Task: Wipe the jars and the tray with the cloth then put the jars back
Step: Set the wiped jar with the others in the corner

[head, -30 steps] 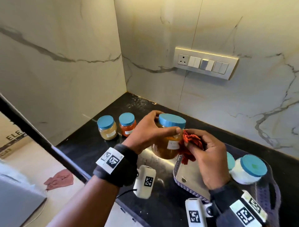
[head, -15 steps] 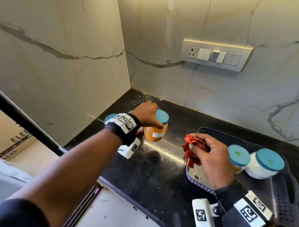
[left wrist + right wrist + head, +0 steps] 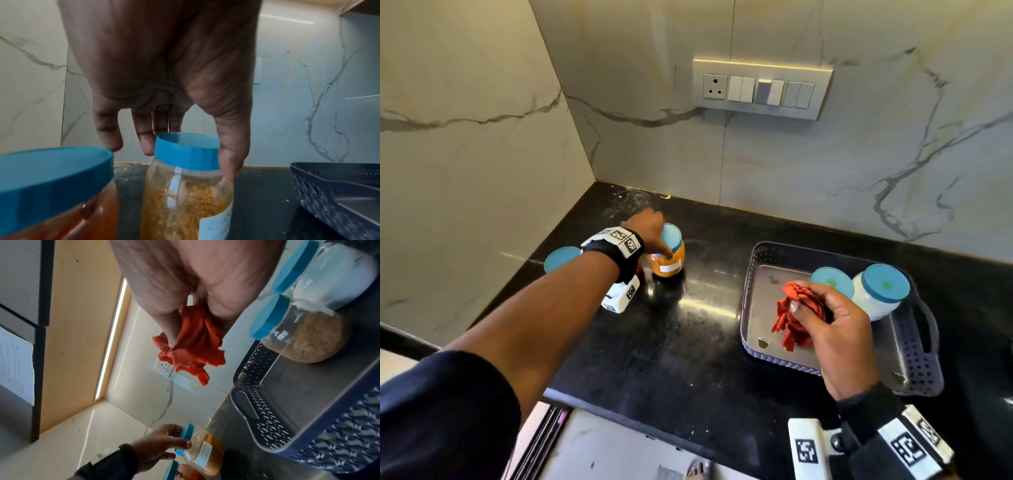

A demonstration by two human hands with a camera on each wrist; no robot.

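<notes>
My left hand (image 3: 662, 236) grips the blue lid of a jar of orange-brown grains (image 3: 667, 262), which stands on the black counter left of the tray. In the left wrist view, the thumb and fingers (image 3: 229, 162) bracket the lid of this jar (image 3: 185, 194). My right hand (image 3: 804, 308) holds a bunched red cloth (image 3: 791, 325) above the dark perforated tray (image 3: 753, 267). In the right wrist view the cloth (image 3: 191, 350) hangs from the curled fingers. A brown-filled jar (image 3: 832, 281) and a white-filled jar (image 3: 876, 294) stand in the tray's far right corner.
Another blue-lidded jar (image 3: 561, 258) stands left of my left wrist. A jar of reddish contents (image 3: 51, 186) sits close beside the held one. Marble walls meet in a corner behind the jars. A switch panel (image 3: 760, 89) is on the back wall.
My left hand carried the orange-brown jar from beside the cloth out to the left and set it on the counter near the other two jars. The right hand kept the cloth over the tray.
</notes>
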